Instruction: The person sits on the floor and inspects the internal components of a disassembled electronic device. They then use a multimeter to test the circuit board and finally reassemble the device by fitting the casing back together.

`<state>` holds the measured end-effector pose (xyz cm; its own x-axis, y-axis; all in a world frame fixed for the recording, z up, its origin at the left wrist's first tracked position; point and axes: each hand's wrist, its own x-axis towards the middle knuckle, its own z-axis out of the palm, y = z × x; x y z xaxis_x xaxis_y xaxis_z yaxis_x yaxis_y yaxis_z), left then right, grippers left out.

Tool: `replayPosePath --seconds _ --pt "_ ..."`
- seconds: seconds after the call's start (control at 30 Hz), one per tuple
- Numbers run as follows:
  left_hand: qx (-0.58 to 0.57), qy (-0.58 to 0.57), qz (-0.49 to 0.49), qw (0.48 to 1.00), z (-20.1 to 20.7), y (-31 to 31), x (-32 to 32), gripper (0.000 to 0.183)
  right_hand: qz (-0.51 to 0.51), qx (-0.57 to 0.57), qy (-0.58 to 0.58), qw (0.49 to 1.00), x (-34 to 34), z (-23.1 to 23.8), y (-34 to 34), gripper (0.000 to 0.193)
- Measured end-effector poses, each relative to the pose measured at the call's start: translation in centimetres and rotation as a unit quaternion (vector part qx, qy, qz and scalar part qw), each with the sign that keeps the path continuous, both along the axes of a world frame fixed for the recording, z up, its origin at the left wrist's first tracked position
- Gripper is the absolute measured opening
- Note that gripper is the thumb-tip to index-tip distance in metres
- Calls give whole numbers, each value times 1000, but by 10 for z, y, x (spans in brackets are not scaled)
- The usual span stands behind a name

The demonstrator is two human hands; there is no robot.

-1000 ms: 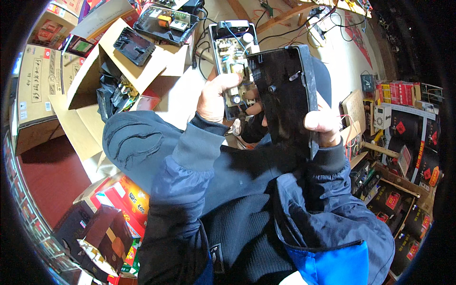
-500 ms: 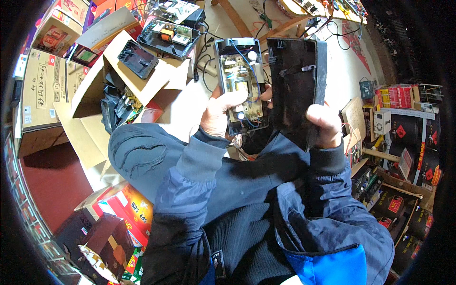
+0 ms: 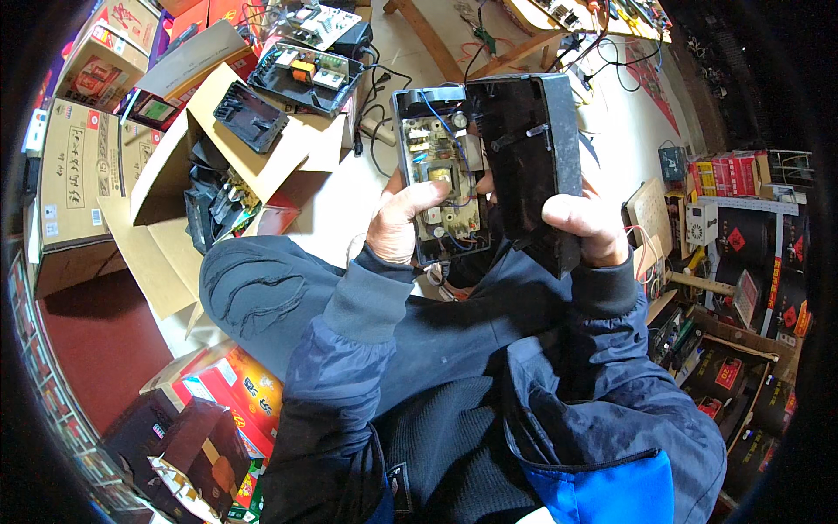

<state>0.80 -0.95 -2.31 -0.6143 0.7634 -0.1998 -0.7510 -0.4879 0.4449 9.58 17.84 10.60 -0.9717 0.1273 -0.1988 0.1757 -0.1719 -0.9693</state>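
Observation:
My left hand (image 3: 394,223) is closed on the lower left side of an open black plastic case half (image 3: 403,131), its thumb lying over the edge onto the circuit board (image 3: 432,210) inside. Yellowish components and a blue wire show on that board. Wrapped round the right edge of a black plastic cover (image 3: 524,166) is my right hand (image 3: 594,223), thumb on the inner face. The cover's hollow side is toward me, and its left edge overlaps the right edge of the case half. A fingertip shows between the two parts; whose hand it belongs to I cannot tell.
At the left an open cardboard box (image 3: 157,249) holds black plastic parts (image 3: 209,205). On its flap lies an empty black case half (image 3: 249,115), with another opened case holding a board (image 3: 305,77) behind. Cables (image 3: 375,131) run across the floor. A wooden-legged table (image 3: 428,39) stands beyond.
The cover has shifted left, toward the case half, and now overlaps its right edge. The case half has dropped slightly. Both hands keep their hold.

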Motion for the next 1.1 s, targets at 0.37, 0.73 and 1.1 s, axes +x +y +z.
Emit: replayPosePath --seconds 0.37,0.73,1.1 --pt "81 -89 -27 992 -6 1 -4 52 -14 -38 -6 999 -3 -12 -3 90" --pt "93 -69 -9 993 -8 1 -15 71 -140 -182 69 971 -1 -72 34 67" --pt "70 -25 13 997 -6 6 -15 69 -143 -224 43 963 13 -85 18 67"
